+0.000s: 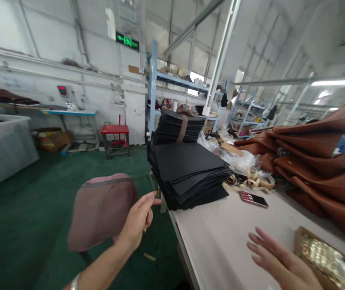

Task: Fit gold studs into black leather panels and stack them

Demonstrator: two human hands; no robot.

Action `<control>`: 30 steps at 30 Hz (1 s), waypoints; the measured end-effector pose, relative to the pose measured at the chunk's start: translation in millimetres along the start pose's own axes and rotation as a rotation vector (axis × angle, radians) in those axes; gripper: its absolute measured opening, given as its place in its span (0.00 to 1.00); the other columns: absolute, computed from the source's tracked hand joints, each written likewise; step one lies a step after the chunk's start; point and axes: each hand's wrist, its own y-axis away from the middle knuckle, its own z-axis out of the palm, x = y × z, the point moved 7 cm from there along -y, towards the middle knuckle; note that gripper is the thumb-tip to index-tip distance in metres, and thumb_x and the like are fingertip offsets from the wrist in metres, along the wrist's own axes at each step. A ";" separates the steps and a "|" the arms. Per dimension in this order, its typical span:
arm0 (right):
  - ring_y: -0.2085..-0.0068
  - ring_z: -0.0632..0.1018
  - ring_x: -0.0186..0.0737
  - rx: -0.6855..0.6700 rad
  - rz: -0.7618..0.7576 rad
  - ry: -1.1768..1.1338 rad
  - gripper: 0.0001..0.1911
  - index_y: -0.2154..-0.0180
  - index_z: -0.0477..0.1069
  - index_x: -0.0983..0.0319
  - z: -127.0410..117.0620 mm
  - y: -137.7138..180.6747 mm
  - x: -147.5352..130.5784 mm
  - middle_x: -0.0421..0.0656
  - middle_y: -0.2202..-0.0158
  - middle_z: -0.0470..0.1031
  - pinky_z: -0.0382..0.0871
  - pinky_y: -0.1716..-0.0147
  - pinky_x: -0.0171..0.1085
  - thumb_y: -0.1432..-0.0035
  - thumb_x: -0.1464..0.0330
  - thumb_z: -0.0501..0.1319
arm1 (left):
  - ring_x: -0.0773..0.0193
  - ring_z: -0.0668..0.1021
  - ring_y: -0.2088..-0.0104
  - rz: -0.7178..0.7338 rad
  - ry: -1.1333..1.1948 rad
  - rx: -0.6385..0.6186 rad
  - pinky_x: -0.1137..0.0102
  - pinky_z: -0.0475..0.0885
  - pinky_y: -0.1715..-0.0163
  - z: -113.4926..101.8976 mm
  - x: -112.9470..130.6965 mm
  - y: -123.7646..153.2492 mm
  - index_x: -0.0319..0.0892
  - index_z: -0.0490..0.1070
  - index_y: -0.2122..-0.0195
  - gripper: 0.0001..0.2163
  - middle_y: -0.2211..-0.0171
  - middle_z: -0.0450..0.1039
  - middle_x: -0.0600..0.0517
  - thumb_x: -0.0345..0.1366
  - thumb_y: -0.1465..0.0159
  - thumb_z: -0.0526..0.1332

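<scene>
My left hand [141,215] hangs in the air just off the table's left edge, its forefinger stretched out and the other fingers loosely bent. It appears to hold nothing. Close beyond its fingertips is a thick stack of black sheets [190,161] at the table corner. Over the table top [211,237] my right hand [277,255] is spread with its fingers apart and nothing in it, slightly blurred. Right beside it stands a cardboard box [299,241] holding gold-coloured metal pieces [323,253] in clear plastic.
A strapped black bundle [178,125] sits behind the stack. Brown leather-like pieces [320,161] are piled at the right. Nearby lie a red keypad phone [254,199], pale strips [252,179] and plastic bags [239,159]. A covered seat [102,209] and red stool [115,129] stand at left.
</scene>
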 end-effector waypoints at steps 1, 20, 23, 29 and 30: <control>0.43 0.74 0.54 -0.022 -0.014 -0.095 0.40 0.42 0.67 0.59 25.1 -13.5 -14.3 0.51 0.44 0.74 0.70 0.45 0.47 0.54 0.55 0.73 | 0.77 0.59 0.84 0.018 0.015 0.008 0.76 0.50 0.86 -5.6 4.6 -9.5 0.40 0.68 0.47 0.25 0.57 0.75 0.46 0.51 0.39 0.59; 0.58 0.81 0.43 0.088 0.133 -0.503 0.22 0.56 0.66 0.60 149.6 -98.3 -70.8 0.44 0.60 0.77 0.74 0.51 0.44 0.51 0.71 0.72 | 0.75 0.59 0.87 -0.041 0.088 -0.164 0.77 0.47 0.88 6.1 18.9 -52.4 0.38 0.69 0.49 0.26 0.74 0.73 0.53 0.54 0.39 0.59; 0.60 0.80 0.42 0.080 0.168 -0.549 0.18 0.59 0.66 0.60 158.6 -101.8 -74.8 0.44 0.63 0.76 0.76 0.54 0.42 0.50 0.71 0.71 | 0.75 0.58 0.88 -0.061 0.081 -0.180 0.77 0.45 0.88 9.9 19.4 -53.5 0.39 0.70 0.51 0.25 0.77 0.70 0.55 0.55 0.40 0.59; 0.66 0.77 0.33 0.091 0.164 -0.634 0.11 0.62 0.66 0.61 166.0 -111.0 -85.0 0.41 0.66 0.73 0.76 0.63 0.30 0.45 0.74 0.67 | 0.75 0.58 0.86 -0.046 0.114 -0.211 0.77 0.48 0.88 11.7 24.5 -56.1 0.40 0.70 0.53 0.23 0.77 0.68 0.57 0.54 0.40 0.60; 0.67 0.77 0.32 0.086 0.172 -0.642 0.09 0.63 0.67 0.61 166.8 -111.7 -86.3 0.41 0.66 0.73 0.76 0.66 0.28 0.44 0.74 0.66 | 0.74 0.58 0.86 -0.042 0.115 -0.214 0.77 0.48 0.87 11.8 24.7 -57.0 0.40 0.70 0.54 0.22 0.80 0.65 0.58 0.54 0.40 0.60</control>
